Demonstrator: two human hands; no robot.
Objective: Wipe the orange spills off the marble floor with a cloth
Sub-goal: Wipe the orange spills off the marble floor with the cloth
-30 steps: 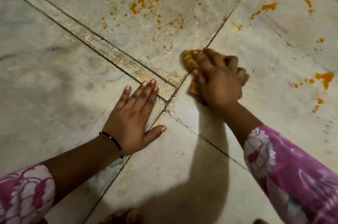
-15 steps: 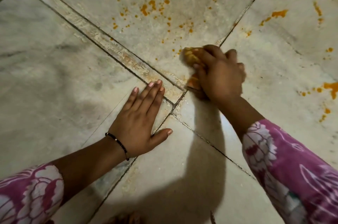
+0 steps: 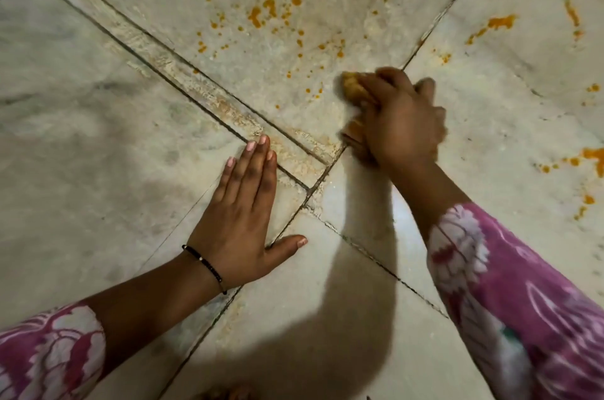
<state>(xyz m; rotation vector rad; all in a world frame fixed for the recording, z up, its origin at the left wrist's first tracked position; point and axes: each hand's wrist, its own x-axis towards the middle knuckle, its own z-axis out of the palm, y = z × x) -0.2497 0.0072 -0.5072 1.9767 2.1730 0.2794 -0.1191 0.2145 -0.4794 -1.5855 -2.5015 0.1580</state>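
A person's right hand [image 3: 403, 123] grips an orange-stained cloth [image 3: 353, 89] and presses it to the marble floor [image 3: 98, 138] where dark tile seams cross, while the left hand [image 3: 240, 219] lies flat, fingers straight and together, on the pale grey tiles nearby. Orange spills [image 3: 271, 15] fleck the tile beyond the cloth, with larger smears toward the right edge. Both arms wear pink floral sleeves [image 3: 523, 301]; a black bracelet [image 3: 206, 264] circles the left wrist.

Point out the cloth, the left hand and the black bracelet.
cloth [image 3: 352, 85]: head view, orange-stained end beyond the fingers.
left hand [image 3: 238, 219]: head view, back of the hand.
black bracelet [image 3: 206, 264]: head view, band across the wrist.
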